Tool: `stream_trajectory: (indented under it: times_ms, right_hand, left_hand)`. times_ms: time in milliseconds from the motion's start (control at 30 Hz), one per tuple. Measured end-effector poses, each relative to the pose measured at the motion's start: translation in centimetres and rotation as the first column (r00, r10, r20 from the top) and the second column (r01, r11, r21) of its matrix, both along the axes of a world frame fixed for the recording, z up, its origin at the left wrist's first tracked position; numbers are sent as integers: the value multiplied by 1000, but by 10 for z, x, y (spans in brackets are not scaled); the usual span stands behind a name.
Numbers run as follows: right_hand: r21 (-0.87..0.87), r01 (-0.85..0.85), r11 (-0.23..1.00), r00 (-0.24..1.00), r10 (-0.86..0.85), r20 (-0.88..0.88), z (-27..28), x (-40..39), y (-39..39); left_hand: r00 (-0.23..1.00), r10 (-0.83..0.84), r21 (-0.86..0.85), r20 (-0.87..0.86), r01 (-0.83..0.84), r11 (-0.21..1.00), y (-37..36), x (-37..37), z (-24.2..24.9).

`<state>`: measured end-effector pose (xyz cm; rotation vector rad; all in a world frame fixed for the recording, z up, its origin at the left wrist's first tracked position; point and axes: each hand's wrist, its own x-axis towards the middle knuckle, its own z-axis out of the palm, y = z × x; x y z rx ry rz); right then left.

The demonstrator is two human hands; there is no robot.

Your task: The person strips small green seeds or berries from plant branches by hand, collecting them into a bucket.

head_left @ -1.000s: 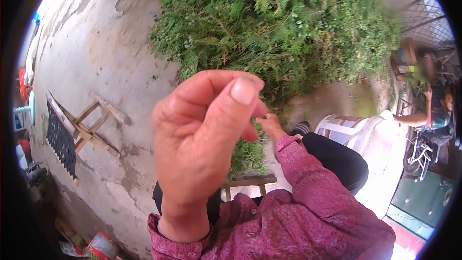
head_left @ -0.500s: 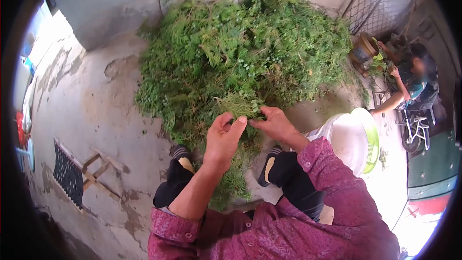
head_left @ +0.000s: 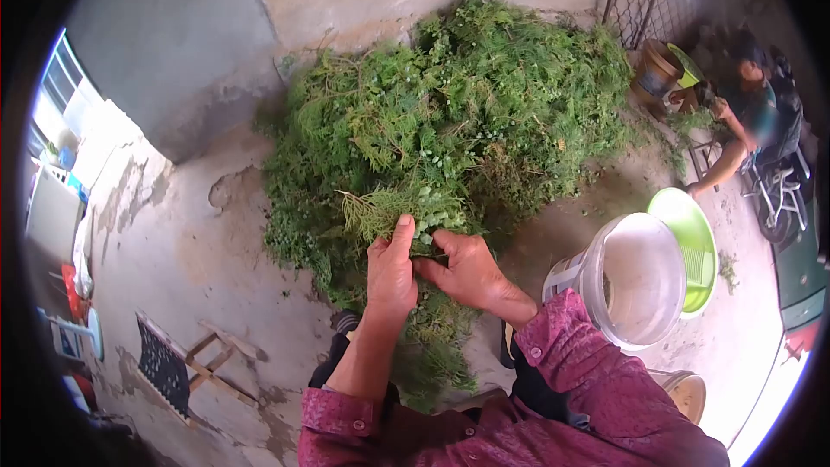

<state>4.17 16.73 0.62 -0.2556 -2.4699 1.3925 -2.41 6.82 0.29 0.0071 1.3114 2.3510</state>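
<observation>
Both hands meet low in the middle of the view, closed together on 1 bunch of green sprigs [head_left: 391, 207] that fans out up and to the left from the fingers. The left hand [head_left: 391, 272] wraps the stems from the left, thumb pressed up along them; the right hand [head_left: 465, 270] pinches the same stems from the right, fingertips touching the left hand's. The bunch lies right at the near edge of a large heap of cut greenery [head_left: 484, 104] piled on the concrete floor [head_left: 199, 251] against a wall (the sprigs look like the same feathery foliage as the heap).

Just right of the right forearm stands a white plastic bucket [head_left: 635, 281], and touching its far side is a lime-green basin [head_left: 692, 246]. A folded wooden stool [head_left: 194, 363] lies on the floor to the lower left. At the upper right another person [head_left: 748, 108] sits near a brown pot [head_left: 657, 73].
</observation>
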Motion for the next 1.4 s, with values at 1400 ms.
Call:
stream_trajectory:
  times_ms: [1400]
  right_hand:
    - [-152,-24,988,996,11,-85,-5,2,43]
  left_hand:
    - [995,43,-72,90,-37,997,6,-3,9]
